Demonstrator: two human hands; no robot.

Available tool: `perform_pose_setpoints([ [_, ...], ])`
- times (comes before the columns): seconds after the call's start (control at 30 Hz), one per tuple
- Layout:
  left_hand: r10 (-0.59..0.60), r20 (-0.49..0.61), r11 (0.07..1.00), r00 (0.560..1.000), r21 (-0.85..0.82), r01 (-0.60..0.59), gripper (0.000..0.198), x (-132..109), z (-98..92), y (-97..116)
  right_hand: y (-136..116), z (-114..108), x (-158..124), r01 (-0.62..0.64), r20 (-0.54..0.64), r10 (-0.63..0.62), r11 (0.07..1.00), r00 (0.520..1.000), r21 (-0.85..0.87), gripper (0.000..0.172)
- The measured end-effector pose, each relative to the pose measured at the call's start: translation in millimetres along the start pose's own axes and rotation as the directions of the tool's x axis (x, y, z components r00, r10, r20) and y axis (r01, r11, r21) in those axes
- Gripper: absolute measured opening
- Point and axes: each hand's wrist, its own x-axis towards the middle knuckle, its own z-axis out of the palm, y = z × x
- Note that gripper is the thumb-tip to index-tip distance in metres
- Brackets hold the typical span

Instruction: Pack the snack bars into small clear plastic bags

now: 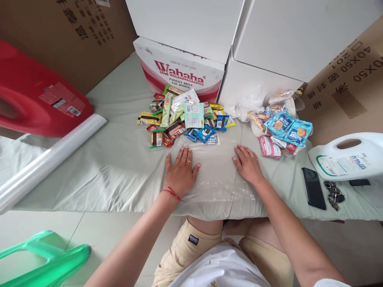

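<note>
A clear plastic bag (pixel 217 175) lies flat on the cloth-covered table in front of me. My left hand (pixel 181 171) rests palm down on its left side, fingers spread, a red string around the wrist. On the bag's right side lies my right hand (pixel 247 164), also palm down with fingers stretched out. Just beyond the bag is a pile of wrapped snacks (pixel 176 127), with a pale green packet (pixel 194 114) on top. To the right of my right hand sit more snacks, among them blue packets (pixel 296 132) and a pink-and-white packet (pixel 269 146).
A Wahaha carton (pixel 182 75) and white boxes stand behind the snacks. At left are a red jug (pixel 38 95) and a plastic film roll (pixel 54 159). A white detergent bottle (pixel 350 157), a phone (pixel 313 188) and keys (pixel 334 195) lie at right. A green stool (pixel 44 255) stands below.
</note>
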Motion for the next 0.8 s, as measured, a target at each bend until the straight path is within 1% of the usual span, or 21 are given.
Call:
perform_pose_setpoints([
  [0.03, -0.007, 0.000, 1.000, 1.000, -0.001, 0.007, 0.063, 0, -0.2, 0, 10, -1, 5, -0.038, -0.022, 0.038, 0.999, 0.999, -0.014, 0.050],
  [0.1, -0.017, 0.003, 1.000, 1.000, -0.002, 0.017, 0.064, 0, -0.9, 1, 24, -8, 17, -0.065, -0.053, 0.063, 0.998, 0.997, -0.020, 0.046],
  [0.13, -0.021, 0.005, 1.000, 1.000, -0.002, 0.021, 0.064, 0, -1.4, 1, 27, -15, 25, -0.063, -0.068, 0.062, 0.998, 0.996, -0.016, 0.044],
  [0.2, -0.029, 0.011, 1.000, 1.000, -0.003, 0.029, 0.065, 0, -2.2, 1, 24, -30, 49, -0.024, -0.098, 0.023, 1.000, 0.995, -0.003, 0.041],
  [0.3, -0.034, 0.021, 0.999, 0.999, -0.005, 0.034, 0.064, 0, -2.8, 1, 2, -53, 102, 0.082, -0.154, -0.080, 0.997, 0.985, 0.006, 0.037],
  [0.37, -0.025, 0.026, 1.000, 0.999, -0.009, 0.026, 0.063, 0, -3.2, 0, -22, -64, 148, 0.172, -0.168, -0.171, 0.985, 0.971, -0.010, 0.036],
  [0.43, -0.014, 0.029, 1.000, 0.999, -0.014, 0.015, 0.062, 0, -3.9, 0, -50, -66, 201, 0.304, -0.153, -0.305, 0.952, 0.940, -0.028, 0.036],
  [0.47, -0.010, 0.030, 1.000, 0.999, -0.016, 0.011, 0.061, 0, -4.5, -1, -64, -64, 229, 0.378, -0.136, -0.379, 0.925, 0.915, -0.034, 0.035],
  [0.53, -0.009, 0.034, 1.000, 0.999, -0.021, 0.009, 0.061, 0, -6.0, -1, -90, -52, 285, 0.515, -0.093, -0.518, 0.856, 0.850, -0.049, 0.035],
  [0.57, -0.010, 0.036, 1.000, 0.999, -0.024, 0.011, 0.061, 0, -6.8, -2, -101, -42, 311, 0.565, -0.064, -0.568, 0.823, 0.821, -0.059, 0.037],
  [0.63, -0.009, 0.043, 0.999, 0.999, -0.035, 0.010, 0.062, 0, -8.2, -3, -116, -20, 355, 0.612, 0.038, -0.611, 0.787, 0.791, -0.079, 0.047],
  [0.7, -0.007, 0.047, 0.999, 0.999, -0.048, 0.009, 0.062, 0, -8.9, -3, -123, 1, 385, 0.642, 0.163, -0.625, 0.763, 0.764, -0.083, 0.050],
  [0.73, -0.008, 0.049, 0.999, 0.999, -0.052, 0.010, 0.062, 0, -8.9, -3, -123, 9, 393, 0.647, 0.223, -0.619, 0.757, 0.753, -0.086, 0.049],
  [0.77, -0.007, 0.049, 0.998, 0.999, -0.056, 0.010, 0.062, 0, -8.8, -4, -122, 15, 397, 0.642, 0.265, -0.602, 0.761, 0.753, -0.094, 0.048],
  [0.8, -0.008, 0.047, 0.998, 0.999, -0.059, 0.010, 0.061, 0, -8.6, -4, -120, 17, 398, 0.624, 0.286, -0.576, 0.774, 0.765, -0.108, 0.047],
])
